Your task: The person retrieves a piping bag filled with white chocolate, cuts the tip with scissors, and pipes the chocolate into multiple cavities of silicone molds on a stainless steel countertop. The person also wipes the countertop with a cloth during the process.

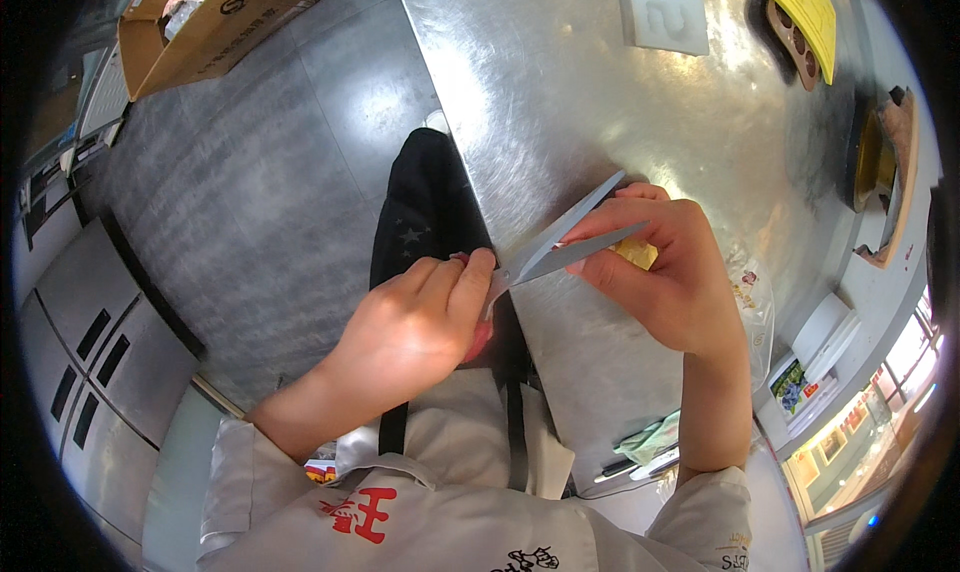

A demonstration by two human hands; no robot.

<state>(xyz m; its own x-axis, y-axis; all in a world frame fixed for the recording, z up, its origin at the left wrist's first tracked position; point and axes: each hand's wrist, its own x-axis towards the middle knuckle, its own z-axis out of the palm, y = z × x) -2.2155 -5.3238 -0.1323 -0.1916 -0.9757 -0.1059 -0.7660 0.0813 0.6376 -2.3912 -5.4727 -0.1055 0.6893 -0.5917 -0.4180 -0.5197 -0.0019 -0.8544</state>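
My left hand [420, 317] grips the red handles of a pair of scissors [585, 251], at the edge of a stainless steel table [540, 106]. The two blades are spread apart and point up to the right, towards my right hand [667, 264]. The fingers and thumb of that hand are curled around a small yellow item [637, 253], partly hidden by the fingers and the lower blade. A small white tip shows between the blades, by my right fingertips. Beside my right wrist lies a clear plastic bag [757, 317] with printing.
A white mold-like block [664, 13], a yellow molded sheet [806, 9] and a brown tray with hollows [791, 43] lie at the table's far side. A green cloth [649, 437] lies near my right forearm. An open cardboard box [217, 31] stands at the upper left, steel cabinets [97, 377] at the left.
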